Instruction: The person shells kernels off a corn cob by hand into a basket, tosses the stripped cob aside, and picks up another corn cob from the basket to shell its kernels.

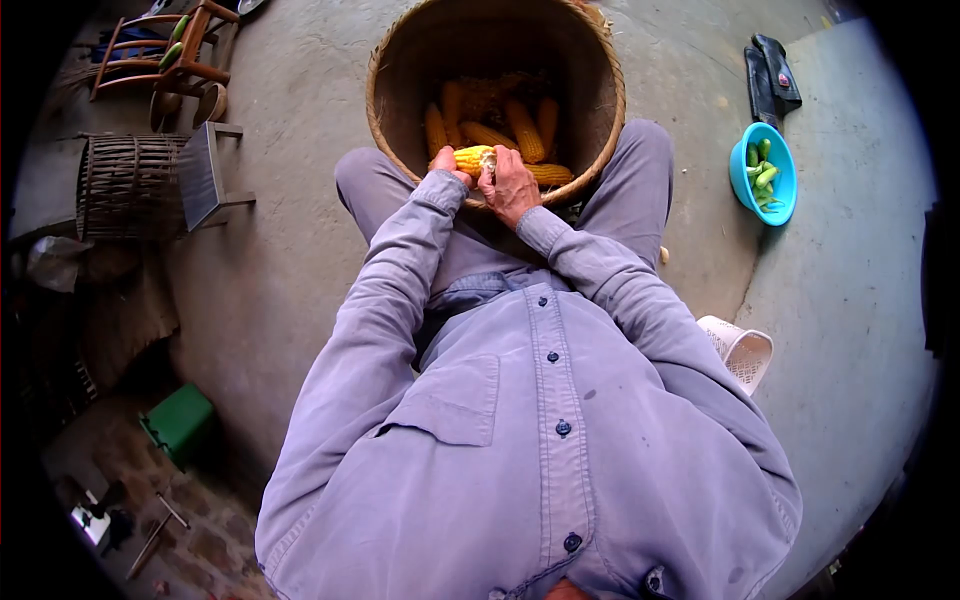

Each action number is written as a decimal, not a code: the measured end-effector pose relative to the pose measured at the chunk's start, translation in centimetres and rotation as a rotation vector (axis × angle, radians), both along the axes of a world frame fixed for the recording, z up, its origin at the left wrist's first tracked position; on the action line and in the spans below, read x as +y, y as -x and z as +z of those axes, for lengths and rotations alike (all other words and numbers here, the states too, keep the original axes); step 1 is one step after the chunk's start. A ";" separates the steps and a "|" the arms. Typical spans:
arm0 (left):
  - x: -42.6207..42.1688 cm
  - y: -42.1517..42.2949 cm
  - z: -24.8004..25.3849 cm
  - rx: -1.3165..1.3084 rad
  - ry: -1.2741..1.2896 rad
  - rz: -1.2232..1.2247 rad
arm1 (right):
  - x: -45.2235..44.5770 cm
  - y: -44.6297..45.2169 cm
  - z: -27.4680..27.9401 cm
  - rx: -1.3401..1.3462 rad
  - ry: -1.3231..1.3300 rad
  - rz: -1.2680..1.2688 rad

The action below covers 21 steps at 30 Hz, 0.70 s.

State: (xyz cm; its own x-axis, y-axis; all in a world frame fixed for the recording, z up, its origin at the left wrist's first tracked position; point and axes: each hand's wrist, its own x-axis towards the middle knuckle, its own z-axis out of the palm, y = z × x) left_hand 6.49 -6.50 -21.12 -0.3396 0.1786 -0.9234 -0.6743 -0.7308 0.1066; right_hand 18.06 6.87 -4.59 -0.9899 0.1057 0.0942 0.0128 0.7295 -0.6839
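Note:
A yellow ear of corn [470, 159] is held level over the near rim of a deep woven basket [374, 80]. My left hand [448, 166] is closed around its left end. At the other end, the fingers of my right hand [512, 187] are closed on the pale tip of the same ear, partly hiding it. Several more ears of corn [524, 130] lie in the basket below my hands, with light loose bits [490, 92] behind them. The basket stands between my knees.
To the right, a blue bowl [738, 182] holds green vegetables [763, 180], near a black pouch-like item [771, 80]. A white perforated basket [752, 358] is by my right side. On the left are a wooden chair [205, 72], a metal-topped stool [203, 180] and a green bin [180, 422].

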 end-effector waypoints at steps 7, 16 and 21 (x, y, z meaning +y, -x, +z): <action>0.5 -0.8 4.0 -0.011 -0.028 0.042 | 0.3 0.4 0.0 -0.012 0.100 -0.006; 1.3 -1.3 6.3 0.004 0.067 0.015 | 0.9 0.6 0.2 -0.023 0.189 0.009; 1.2 -1.1 3.9 0.082 0.136 0.061 | 0.7 0.7 0.0 0.021 0.187 -0.037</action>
State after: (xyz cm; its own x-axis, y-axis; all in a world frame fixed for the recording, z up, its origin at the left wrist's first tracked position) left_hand 7.55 -5.30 -17.23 -0.4210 0.0305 -0.9066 -0.6138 -0.7454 0.2599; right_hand 17.41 7.58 -4.60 -0.9830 0.1598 0.0898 0.0219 0.5890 -0.8079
